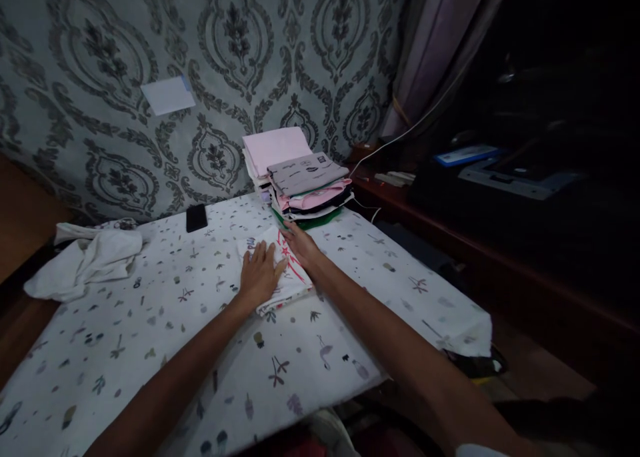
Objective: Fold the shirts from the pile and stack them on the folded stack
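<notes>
A folded white cloth (285, 287) with red and dark print lies on the patterned white sheet in front of me. My left hand (260, 273) rests on its left part, palm down with the fingers spread. At its right edge is my right hand (301, 249), fingers stretched forward and lying along the cloth. Just beyond my hands rises a stack of folded clothes, with a grey printed one (307, 173) on top and a pink one (275, 151) behind it.
A black phone (197, 218) lies on the sheet (165, 297) near the wall. Crumpled white cloth (93, 253) sits at the left edge. To the right stands a dark red surface with a blue-edged item (467, 155) and a white cable (415, 125).
</notes>
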Tool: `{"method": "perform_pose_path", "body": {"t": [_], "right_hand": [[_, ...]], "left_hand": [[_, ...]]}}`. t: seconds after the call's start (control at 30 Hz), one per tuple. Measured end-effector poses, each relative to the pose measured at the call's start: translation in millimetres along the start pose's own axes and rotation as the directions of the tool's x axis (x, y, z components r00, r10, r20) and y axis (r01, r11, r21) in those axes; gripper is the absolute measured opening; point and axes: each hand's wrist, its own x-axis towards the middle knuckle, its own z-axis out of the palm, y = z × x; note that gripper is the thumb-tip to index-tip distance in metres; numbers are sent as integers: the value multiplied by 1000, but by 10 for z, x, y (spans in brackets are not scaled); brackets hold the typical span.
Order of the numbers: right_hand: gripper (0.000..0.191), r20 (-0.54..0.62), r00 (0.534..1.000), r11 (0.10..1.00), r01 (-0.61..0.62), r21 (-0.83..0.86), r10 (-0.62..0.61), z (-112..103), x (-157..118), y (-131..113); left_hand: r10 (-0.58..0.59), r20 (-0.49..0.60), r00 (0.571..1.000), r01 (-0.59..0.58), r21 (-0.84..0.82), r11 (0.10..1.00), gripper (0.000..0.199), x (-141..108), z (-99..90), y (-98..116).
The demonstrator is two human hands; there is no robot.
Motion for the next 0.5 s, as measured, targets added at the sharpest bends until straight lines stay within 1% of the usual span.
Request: {"method": "perform_pose_path", "body": {"t": [0.07,0.13,0.2,0.23,0.3,0.33,0.4,0.43,0.5], "right_hand": [[46,6,1000,1000,-11,-22,11,-35,-36,-4],[44,9,1000,998,7,-64,-6,-37,-104,-52],[43,24,998,993,55,-106,-53,-6,-200,-142],[43,52,995,984,97,-148,-91,21,-252,-196],[47,165,975,934,193,-302,-149,88,-343,-298],[49,233,961,885,235,-401,-149,125,-375,-338],[53,333,938,776,279,-565,-95,191,-402,-382],[54,349,935,743,275,-610,-60,217,-398,-384],[54,351,936,714,258,-650,-18,253,-369,-355]], "left_hand": [[-15,11,1000,15,35,999,61,-6,-5,42],[-30,20,999,29,35,999,61,-25,1,63],[-20,-5,1000,20,-9,1000,56,-35,7,41],[-5,-32,999,4,-51,999,52,-27,3,3],[9,-119,993,-26,-145,989,44,35,-32,-134],[-8,-171,985,-24,-184,983,42,90,-65,-233],[-99,-240,966,35,-259,965,38,238,-150,-469],[-156,-237,959,79,-306,949,35,322,-193,-592],[-227,-160,961,146,-408,901,26,480,-255,-810]]}}
